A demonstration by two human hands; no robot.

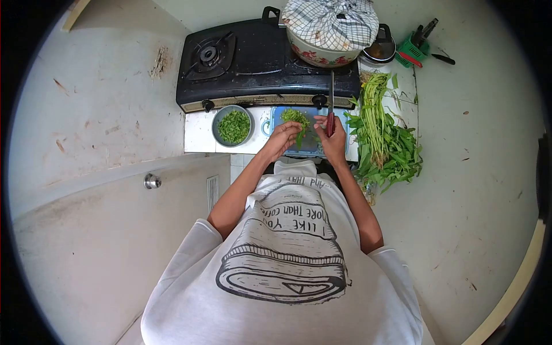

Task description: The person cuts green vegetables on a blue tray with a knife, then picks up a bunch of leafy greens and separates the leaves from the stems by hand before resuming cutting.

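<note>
My right hand (pixel 333 138) is closed round the dark red handle of a knife (pixel 331 95), whose blade points away from me toward the stove. To its left, my left hand (pixel 283 138) pinches some green leaves (pixel 300 135) over a blue cutting board (pixel 277 112). Pale green cut pieces (pixel 294 117) lie on the board just beyond my left fingers. Left of the board sits a grey bowl (pixel 215 130) with chopped greens (pixel 234 127) in it.
Beyond the board stands a black two-burner stove (pixel 253 63); a flowered pot (pixel 322 56) wrapped with a checked cloth (pixel 330 24) is on its right side. Long leafy stems (pixel 376 123) lie at the right. A green basket (pixel 415 50) holds utensils at the back right.
</note>
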